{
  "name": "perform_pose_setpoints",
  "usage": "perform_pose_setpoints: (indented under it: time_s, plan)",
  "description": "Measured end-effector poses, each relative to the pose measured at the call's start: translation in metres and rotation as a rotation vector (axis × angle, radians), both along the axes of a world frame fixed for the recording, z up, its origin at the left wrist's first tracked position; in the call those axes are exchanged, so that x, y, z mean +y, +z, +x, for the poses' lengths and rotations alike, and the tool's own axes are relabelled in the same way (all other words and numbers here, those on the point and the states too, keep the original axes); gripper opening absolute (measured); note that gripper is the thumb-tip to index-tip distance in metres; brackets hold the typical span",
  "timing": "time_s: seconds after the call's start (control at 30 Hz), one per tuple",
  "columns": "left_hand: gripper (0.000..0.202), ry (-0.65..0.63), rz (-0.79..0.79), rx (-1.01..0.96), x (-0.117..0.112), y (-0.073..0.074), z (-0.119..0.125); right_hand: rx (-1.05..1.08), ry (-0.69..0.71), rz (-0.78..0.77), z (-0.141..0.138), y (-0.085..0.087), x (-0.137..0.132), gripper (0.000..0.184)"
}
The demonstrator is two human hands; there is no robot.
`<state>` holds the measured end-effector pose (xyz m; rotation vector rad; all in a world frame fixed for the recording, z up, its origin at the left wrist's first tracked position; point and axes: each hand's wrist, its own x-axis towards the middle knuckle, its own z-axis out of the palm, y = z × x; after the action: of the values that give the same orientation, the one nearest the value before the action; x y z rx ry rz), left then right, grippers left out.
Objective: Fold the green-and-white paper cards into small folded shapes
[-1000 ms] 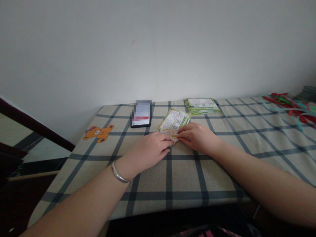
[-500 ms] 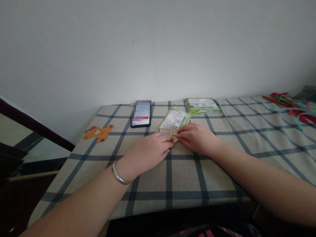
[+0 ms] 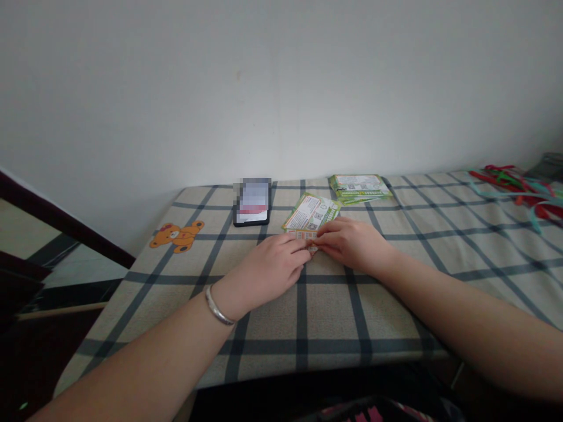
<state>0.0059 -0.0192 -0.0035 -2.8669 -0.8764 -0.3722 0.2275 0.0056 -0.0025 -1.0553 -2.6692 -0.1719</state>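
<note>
A printed green and white paper leaflet (image 3: 309, 212) lies slanted on the checked tablecloth, its near edge turned over to show an orange and white printed side. Bent fingers of my left hand (image 3: 276, 264) pinch the leaflet's near left edge, and a silver bangle circles that wrist. My right hand (image 3: 354, 242) grips the near right corner, its fingertips almost meeting the left ones. Both sets of fingers hide part of the folded strip.
Behind and to the right rests a stack of similar leaflets (image 3: 360, 186) by the wall. A phone (image 3: 252, 202) stands left of the leaflet. An orange bear cut-out (image 3: 176, 236) is near the table's left edge. Coloured ribbons (image 3: 519, 184) lie at far right.
My left fingertips have shifted slightly right along the folded strip, closer to my right fingers. The leaflet has stayed in place, with less of its near strip showing.
</note>
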Motion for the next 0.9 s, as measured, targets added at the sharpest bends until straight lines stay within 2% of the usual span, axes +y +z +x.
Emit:
perform_pose_setpoints:
  time_s: [0.4,0.6,0.8,0.9]
  plan:
    - [0.026,0.018,0.025,0.024,-0.001,-0.001,0.0,0.125,0.025,-0.11,0.007,-0.006,0.011,0.024]
    - [0.026,0.052,0.038,0.027,-0.004,0.001,0.001,0.106,0.033,-0.04,0.009,-0.002,0.007,0.02]
    - [0.023,0.054,0.062,0.023,-0.005,-0.001,0.002,-0.011,0.19,0.036,0.007,0.006,-0.002,0.022]
    - [0.022,0.052,0.049,0.027,-0.005,-0.002,0.002,-0.057,0.214,0.034,0.005,0.008,-0.004,0.021]
